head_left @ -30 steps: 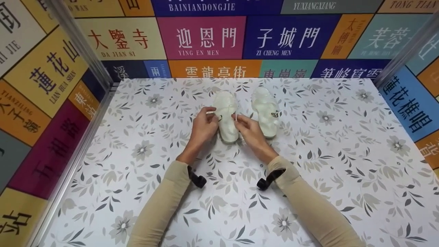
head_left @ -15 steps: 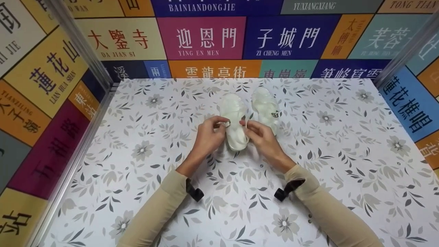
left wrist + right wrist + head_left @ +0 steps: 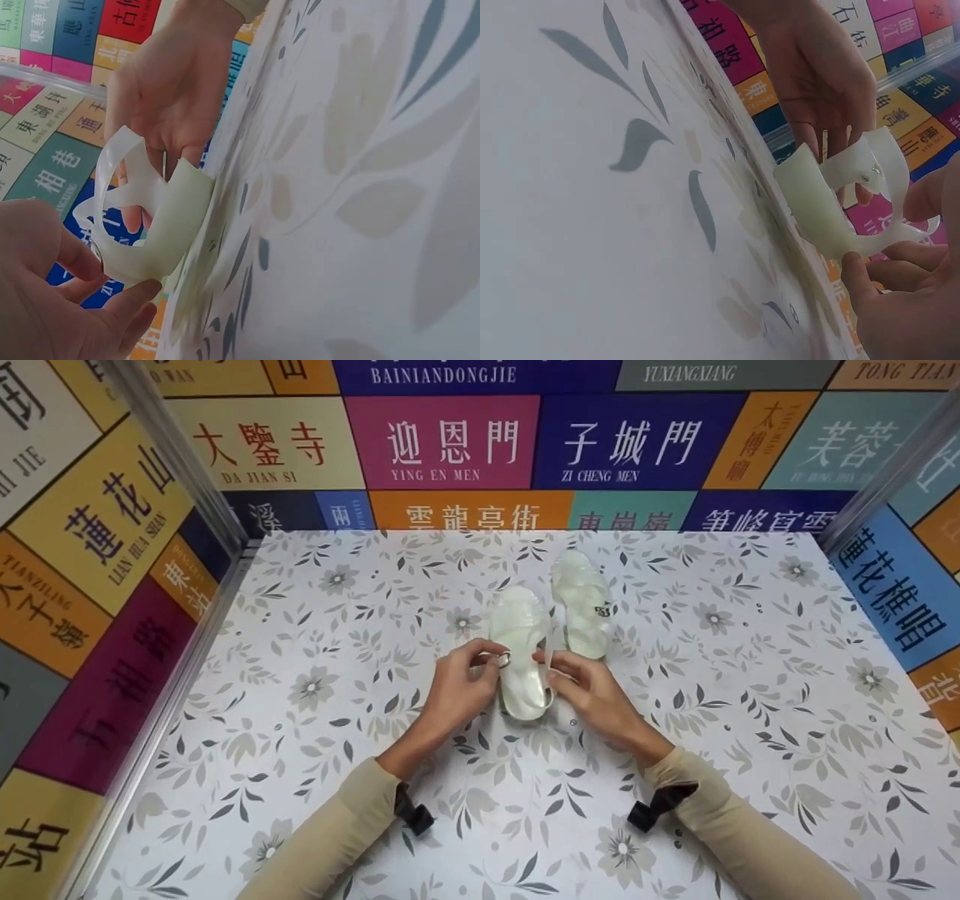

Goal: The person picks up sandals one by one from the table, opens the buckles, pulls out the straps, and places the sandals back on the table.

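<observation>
A pale, whitish-green sandal (image 3: 523, 619) lies with its toe end away from me and its heel toward me. At its left side my left hand (image 3: 465, 679) pinches the small metal buckle (image 3: 504, 658) between thumb and forefinger. On the opposite side my right hand (image 3: 596, 694) holds the thin ankle strap (image 3: 550, 641), which stands up in a loop. Both wrist views look at the heel (image 3: 180, 217) from behind, with the hands on either side. The matching sandal (image 3: 577, 585) lies untouched just beyond, to the right.
A white cloth with grey leaves and flowers covers the table (image 3: 315, 780). Panels of coloured blocks with writing (image 3: 450, 442) wall it in at the back and both sides. Metal corner posts (image 3: 187, 457) stand at the rear.
Both hands have drawn the left sandal toward me and slightly right, away from alignment with the other one. Its strap now stands up more at the right. The other sandal has stayed put.
</observation>
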The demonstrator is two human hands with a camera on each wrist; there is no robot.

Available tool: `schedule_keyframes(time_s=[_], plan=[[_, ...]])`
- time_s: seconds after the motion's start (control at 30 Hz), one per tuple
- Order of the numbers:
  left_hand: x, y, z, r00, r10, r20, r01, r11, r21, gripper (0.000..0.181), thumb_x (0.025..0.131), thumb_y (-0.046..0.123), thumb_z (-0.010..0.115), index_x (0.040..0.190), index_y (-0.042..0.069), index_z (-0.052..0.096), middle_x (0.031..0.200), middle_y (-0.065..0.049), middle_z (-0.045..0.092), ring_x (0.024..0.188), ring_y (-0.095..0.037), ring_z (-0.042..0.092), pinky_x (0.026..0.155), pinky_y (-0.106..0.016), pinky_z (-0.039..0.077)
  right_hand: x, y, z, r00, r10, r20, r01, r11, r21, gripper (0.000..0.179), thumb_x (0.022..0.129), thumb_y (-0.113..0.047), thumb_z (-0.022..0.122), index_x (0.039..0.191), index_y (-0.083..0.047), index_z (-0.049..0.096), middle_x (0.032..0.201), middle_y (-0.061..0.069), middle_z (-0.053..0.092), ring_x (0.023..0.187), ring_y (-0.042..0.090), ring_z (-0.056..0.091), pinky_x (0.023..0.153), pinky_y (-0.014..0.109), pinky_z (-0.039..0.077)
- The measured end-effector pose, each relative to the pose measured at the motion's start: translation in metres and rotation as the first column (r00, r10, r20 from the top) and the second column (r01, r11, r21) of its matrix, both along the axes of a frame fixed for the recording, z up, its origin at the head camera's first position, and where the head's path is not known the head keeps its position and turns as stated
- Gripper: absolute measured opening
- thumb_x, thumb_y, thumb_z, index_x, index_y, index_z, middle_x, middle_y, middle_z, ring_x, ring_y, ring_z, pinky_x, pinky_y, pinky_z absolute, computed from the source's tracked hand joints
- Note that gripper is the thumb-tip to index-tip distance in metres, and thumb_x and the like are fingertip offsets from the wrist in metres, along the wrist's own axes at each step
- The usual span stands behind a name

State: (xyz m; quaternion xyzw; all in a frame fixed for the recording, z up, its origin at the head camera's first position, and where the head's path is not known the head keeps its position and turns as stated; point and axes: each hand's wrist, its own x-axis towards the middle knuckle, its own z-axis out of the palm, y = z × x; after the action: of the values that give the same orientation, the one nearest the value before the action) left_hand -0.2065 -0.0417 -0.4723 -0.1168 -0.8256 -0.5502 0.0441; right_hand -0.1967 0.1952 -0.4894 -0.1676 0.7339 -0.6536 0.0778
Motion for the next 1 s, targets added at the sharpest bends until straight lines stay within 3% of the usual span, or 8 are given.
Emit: schedule_keyframes(time_s=[0.17, 0.33, 0.5, 0.63, 0.73, 0.8, 0.9, 1.0], plan=[[0.007, 0.003, -0.007, 0.998, -0.053, 0.016, 0.052, 0.998, 0.031, 0.021, 0.101, 0.005, 0.062, 0.115, 0.007, 0.077, 0.131, -0.014, 0.075, 0.116, -0.026, 0.078, 0.102, -0.039, 0.063, 0.004, 0.007, -0.004, 1.000, 0.007, -0.012, -0.006, 1.000, 0.018, 0.041, 0.107, -0.003, 0.059, 0.146, 0.010, 0.059, 0.154, 0.024, 0.061, 0.150, 0.038, 0.054, 0.120, 0.025, 0.047], [0.009, 0.004, -0.015, 0.997, -0.073, 0.000, 0.073, 0.997, -0.038, 0.023, 0.100, 0.003, 0.062, 0.117, 0.006, 0.077, 0.153, -0.025, 0.059, 0.116, -0.027, 0.078, 0.101, -0.033, 0.062, 0.003, 0.012, -0.009, 0.999, -0.001, 0.044, 0.000, 0.999, 0.036, 0.040, 0.108, -0.005, 0.059, 0.146, 0.008, 0.059, 0.153, 0.024, 0.061, 0.148, 0.039, 0.056, 0.116, 0.021, 0.050], [0.005, 0.000, -0.017, 0.997, -0.071, -0.010, 0.070, 0.996, -0.063, 0.021, 0.098, 0.006, 0.065, 0.115, 0.007, 0.078, 0.149, -0.023, 0.057, 0.113, -0.024, 0.078, 0.101, -0.034, 0.062, 0.001, 0.011, -0.008, 0.998, -0.041, 0.048, 0.038, 0.998, 0.057, 0.046, 0.109, -0.011, 0.061, 0.152, 0.003, 0.054, 0.155, 0.020, 0.061, 0.146, 0.037, 0.058, 0.118, 0.030, 0.051], [0.001, -0.007, -0.019, 0.994, -0.083, 0.078, 0.085, 0.996, -0.019, 0.021, 0.096, 0.012, 0.069, 0.115, 0.015, 0.077, 0.134, -0.012, 0.061, 0.108, -0.019, 0.075, 0.097, -0.036, 0.061, -0.004, 0.005, -0.003, 0.992, -0.110, -0.057, 0.113, 0.992, 0.052, 0.051, 0.108, -0.011, 0.064, 0.156, -0.002, 0.049, 0.162, 0.020, 0.053, 0.153, 0.034, 0.050, 0.126, 0.043, 0.044], [-0.002, -0.013, -0.020, 0.976, -0.117, 0.183, 0.108, 0.992, 0.060, 0.018, 0.096, 0.016, 0.071, 0.114, 0.019, 0.074, 0.122, -0.007, 0.067, 0.102, -0.018, 0.075, 0.086, -0.038, 0.064, -0.008, -0.003, 0.002, 0.974, -0.131, -0.183, 0.147, 0.986, 0.080, 0.047, 0.107, -0.016, 0.068, 0.152, -0.010, 0.056, 0.163, 0.014, 0.053, 0.153, 0.031, 0.050, 0.127, 0.052, 0.042], [-0.004, -0.016, -0.022, 0.961, -0.152, 0.231, 0.131, 0.986, 0.104, 0.016, 0.098, 0.018, 0.071, 0.113, 0.019, 0.073, 0.116, -0.004, 0.071, 0.098, -0.018, 0.075, 0.078, -0.037, 0.064, -0.010, -0.009, 0.006, 0.954, -0.106, -0.279, 0.152, 0.978, 0.146, 0.041, 0.106, -0.021, 0.072, 0.146, -0.015, 0.065, 0.161, 0.009, 0.056, 0.153, 0.027, 0.050, 0.128, 0.053, 0.040], [-0.008, -0.017, -0.025, 0.948, -0.206, 0.243, 0.176, 0.974, 0.141, 0.015, 0.101, 0.023, 0.072, 0.114, 0.016, 0.072, 0.109, -0.004, 0.074, 0.092, -0.019, 0.074, 0.071, -0.034, 0.063, -0.013, -0.018, 0.010, 0.923, -0.038, -0.384, 0.148, 0.954, 0.262, 0.034, 0.103, -0.031, 0.077, 0.135, -0.021, 0.074, 0.153, 0.004, 0.063, 0.147, 0.020, 0.052, 0.125, 0.051, 0.042], [-0.012, -0.017, -0.028, 0.938, -0.256, 0.235, 0.219, 0.960, 0.174, 0.018, 0.101, 0.024, 0.073, 0.115, 0.012, 0.071, 0.105, -0.005, 0.074, 0.089, -0.020, 0.072, 0.071, -0.030, 0.060, -0.016, -0.022, 0.009, 0.912, 0.029, -0.409, 0.128, 0.928, 0.350, 0.034, 0.101, -0.037, 0.079, 0.130, -0.021, 0.077, 0.140, -0.001, 0.069, 0.137, 0.016, 0.057, 0.117, 0.046, 0.046]])
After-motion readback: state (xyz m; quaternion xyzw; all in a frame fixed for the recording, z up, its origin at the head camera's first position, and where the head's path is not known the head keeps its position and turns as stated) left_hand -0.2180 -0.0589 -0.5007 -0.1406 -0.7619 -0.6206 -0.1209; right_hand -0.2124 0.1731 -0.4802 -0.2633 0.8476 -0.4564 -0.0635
